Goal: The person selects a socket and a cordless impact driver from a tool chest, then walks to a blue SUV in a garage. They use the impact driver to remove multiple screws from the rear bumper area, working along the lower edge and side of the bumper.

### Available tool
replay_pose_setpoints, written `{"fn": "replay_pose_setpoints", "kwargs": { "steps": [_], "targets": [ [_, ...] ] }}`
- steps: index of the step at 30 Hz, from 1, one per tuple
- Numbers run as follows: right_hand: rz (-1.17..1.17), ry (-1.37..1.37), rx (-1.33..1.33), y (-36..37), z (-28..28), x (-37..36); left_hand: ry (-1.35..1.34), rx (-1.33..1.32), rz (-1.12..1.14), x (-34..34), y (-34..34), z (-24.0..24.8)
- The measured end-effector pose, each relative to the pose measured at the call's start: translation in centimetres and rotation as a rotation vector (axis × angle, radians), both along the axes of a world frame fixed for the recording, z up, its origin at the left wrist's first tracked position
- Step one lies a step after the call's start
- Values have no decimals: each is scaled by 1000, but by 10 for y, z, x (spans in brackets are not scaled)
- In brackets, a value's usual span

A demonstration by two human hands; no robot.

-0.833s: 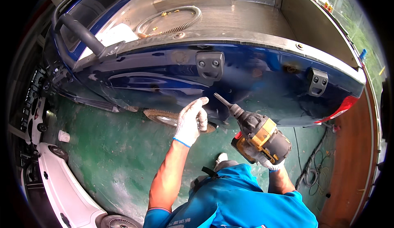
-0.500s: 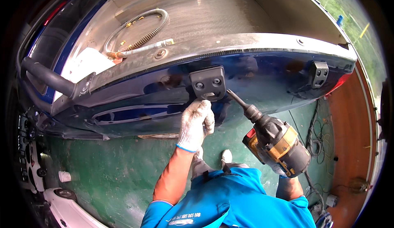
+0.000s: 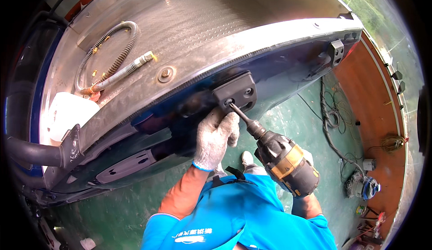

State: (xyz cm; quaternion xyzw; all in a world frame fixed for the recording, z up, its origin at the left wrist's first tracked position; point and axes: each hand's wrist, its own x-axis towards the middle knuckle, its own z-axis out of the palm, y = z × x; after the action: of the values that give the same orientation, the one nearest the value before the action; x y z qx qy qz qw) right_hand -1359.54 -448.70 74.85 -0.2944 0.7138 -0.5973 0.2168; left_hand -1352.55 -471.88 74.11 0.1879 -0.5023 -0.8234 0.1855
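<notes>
A black bracket with two bolt holes sits against the dark blue side of the truck bed. My left hand, in a white knitted glove, is closed at its lower left edge, fingertips partly hidden there. A black and yellow cordless impact driver is in my right hand, which is gloved and mostly hidden behind the tool. From the driver, a long slim bit slants up to the left, its tip at the bracket's lower left hole. Further right, a similar bracket is fixed on the panel.
Inside the metal bed lie a coiled corrugated hose and a white container. A black bar stands at the left. Cables run over the green floor at right, beside a brown wall.
My view has shifted and turned. The driver has come left and up, bringing its bit from beside the bracket onto the lower left hole. My left hand stays below the bracket.
</notes>
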Motion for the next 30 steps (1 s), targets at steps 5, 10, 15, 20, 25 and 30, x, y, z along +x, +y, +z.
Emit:
{"fn": "replay_pose_setpoints", "kwargs": {
  "steps": [5,10,15,20,25,30],
  "targets": [
    [-72,215,60,-15,1,16,-28,-16,-78,2,-10,6],
    [-141,373,203,-22,-6,28,-34,-57,-141,1,-18,9],
    [-235,238,189,-30,2,36,-32,-134,-169,-3,-17,13],
    [-157,300,554,-38,20,30,-18,-94,-194,0,-23,16],
    [-218,186,355,-29,4,28,-10,-102,-213,-2,-22,16],
    [-153,63,341,-23,14,24,-16,-122,-187,-2,-23,18]
  ]
}}
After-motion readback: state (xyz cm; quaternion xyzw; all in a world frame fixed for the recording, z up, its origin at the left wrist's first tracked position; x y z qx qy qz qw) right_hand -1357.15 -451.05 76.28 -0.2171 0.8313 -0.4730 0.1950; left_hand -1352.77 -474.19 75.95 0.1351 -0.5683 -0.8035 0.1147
